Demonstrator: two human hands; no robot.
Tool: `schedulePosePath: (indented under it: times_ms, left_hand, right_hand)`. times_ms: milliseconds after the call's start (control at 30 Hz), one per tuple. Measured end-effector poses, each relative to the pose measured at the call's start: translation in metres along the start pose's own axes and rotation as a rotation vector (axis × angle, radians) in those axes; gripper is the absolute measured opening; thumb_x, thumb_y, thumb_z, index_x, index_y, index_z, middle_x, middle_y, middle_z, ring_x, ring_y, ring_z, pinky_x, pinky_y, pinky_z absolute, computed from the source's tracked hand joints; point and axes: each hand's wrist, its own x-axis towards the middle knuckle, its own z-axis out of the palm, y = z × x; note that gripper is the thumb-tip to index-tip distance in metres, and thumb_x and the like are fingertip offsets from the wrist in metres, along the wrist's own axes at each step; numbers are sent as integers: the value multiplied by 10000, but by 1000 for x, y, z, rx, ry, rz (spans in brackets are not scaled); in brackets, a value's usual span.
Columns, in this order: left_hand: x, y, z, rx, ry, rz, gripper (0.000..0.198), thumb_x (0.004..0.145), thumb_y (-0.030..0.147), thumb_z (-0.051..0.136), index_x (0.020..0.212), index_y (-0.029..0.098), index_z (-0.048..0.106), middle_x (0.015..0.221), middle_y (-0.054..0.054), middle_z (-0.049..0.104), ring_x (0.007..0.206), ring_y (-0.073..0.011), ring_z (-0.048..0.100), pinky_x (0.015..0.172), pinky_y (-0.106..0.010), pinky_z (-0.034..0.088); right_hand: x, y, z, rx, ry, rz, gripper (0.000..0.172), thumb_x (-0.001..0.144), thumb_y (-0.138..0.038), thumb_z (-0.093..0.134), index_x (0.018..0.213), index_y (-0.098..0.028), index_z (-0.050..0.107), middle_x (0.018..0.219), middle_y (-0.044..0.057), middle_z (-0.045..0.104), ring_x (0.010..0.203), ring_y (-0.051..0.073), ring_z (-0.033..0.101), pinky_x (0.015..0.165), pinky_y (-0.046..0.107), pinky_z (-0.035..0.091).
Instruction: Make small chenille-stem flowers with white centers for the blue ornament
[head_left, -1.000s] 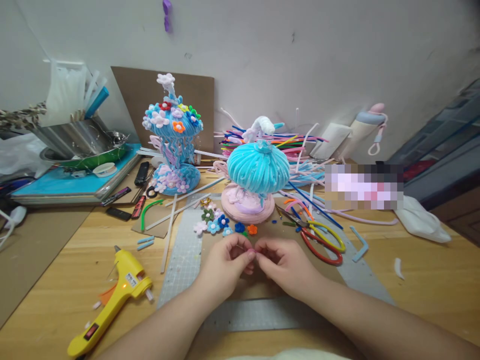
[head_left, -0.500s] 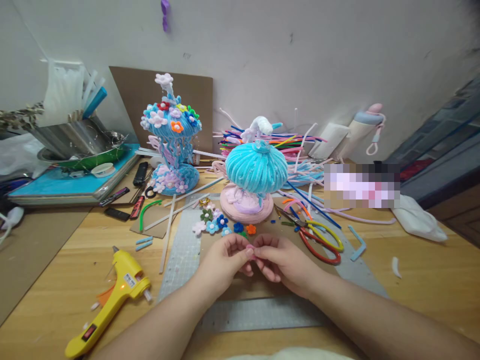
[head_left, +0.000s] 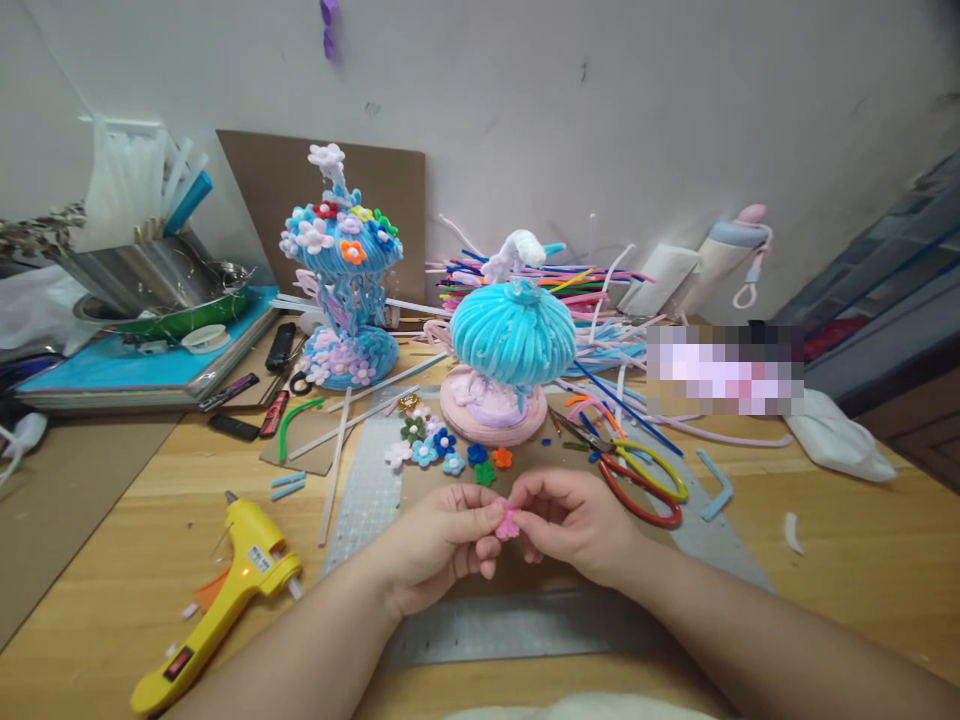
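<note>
My left hand (head_left: 439, 545) and my right hand (head_left: 574, 520) meet over the grey cutting mat (head_left: 367, 500), fingertips pinched together on a small pink pipe-cleaner flower (head_left: 507, 522). Just beyond them lie several small flowers (head_left: 442, 450) in white, blue, green and orange. Behind those stands a plain blue fuzzy mushroom model on a pink base (head_left: 510, 350). A second blue model decorated with flowers (head_left: 341, 270) stands farther back on the left.
A yellow glue gun (head_left: 225, 590) lies at the front left. Red and yellow scissors (head_left: 637, 480) rest right of my hands. A heap of coloured pipe cleaners (head_left: 555, 285) sits by the wall, and a metal tray with clutter (head_left: 150, 290) at the far left.
Both hands drew slightly toward me and turned the piece; the pink flower now shows between the fingertips, where before it was mostly hidden.
</note>
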Motion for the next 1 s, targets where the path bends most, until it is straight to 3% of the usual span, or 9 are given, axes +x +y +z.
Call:
schedulePosePath:
  times_ms: [333, 533, 800, 1000]
  left_hand:
    - [-3, 0, 2, -14, 19, -15, 221, 676, 260, 739, 709, 121, 570, 551, 30, 541, 442, -28, 421, 448, -148, 401]
    - [-1, -2, 1, -5, 8, -21, 216, 689, 271, 727, 701, 116, 576, 500, 40, 504, 434, -31, 407, 447, -148, 390]
    - [2, -6, 2, -13, 71, 66, 223, 672, 262, 738, 688, 115, 570, 499, 27, 534, 450, -43, 450, 460, -156, 415]
    - [2, -8, 6, -10, 101, 110, 226, 672, 248, 735, 676, 111, 556, 498, 24, 543, 453, -43, 458, 464, -158, 431]
  right_hand:
    - [-5, -10, -1, -179, -16, -101, 57, 733, -192, 582, 756, -154, 546, 632, -4, 555, 487, 72, 508, 451, 172, 433]
    - [-3, -1, -3, -331, -9, -142, 27, 712, -169, 554, 734, -159, 544, 602, -20, 521, 498, 68, 456, 450, 162, 380]
    - [0, 12, 2, -399, 73, -164, 8, 730, -175, 532, 731, -174, 524, 625, -8, 563, 508, 83, 512, 460, 169, 408]
    - [-3, 11, 1, -468, 82, -185, 19, 723, -157, 539, 722, -176, 537, 596, -23, 557, 470, 64, 459, 427, 155, 371]
